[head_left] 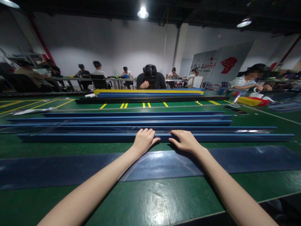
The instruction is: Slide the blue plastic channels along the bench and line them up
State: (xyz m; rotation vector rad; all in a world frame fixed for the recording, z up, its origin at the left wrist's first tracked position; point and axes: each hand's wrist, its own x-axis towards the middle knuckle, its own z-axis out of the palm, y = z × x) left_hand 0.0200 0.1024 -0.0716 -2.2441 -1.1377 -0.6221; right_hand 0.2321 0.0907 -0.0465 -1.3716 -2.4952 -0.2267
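A long blue channel-shaped strip (77, 138) lies across the green table, the nearest of several such strips. My left hand (144, 140) grips it near its middle, with fingers over the upper edge and the thumb along the near side. A short gap to the right, my right hand (184, 140) holds the same strip in a like way, its thumb pointing inward. The far fingertips of both hands are hidden behind the edge. Closer to me, a wide flat bluish plastic strip (162, 164) lies under my forearms, shiny in the middle.
Behind lie more blue strips (141, 114), a long black strip (150, 100) and yellow strips (148, 91). A phone (235, 110) rests at the right, near a yellow bag (249, 101). A person (151, 78) sits opposite; other people work at tables beyond.
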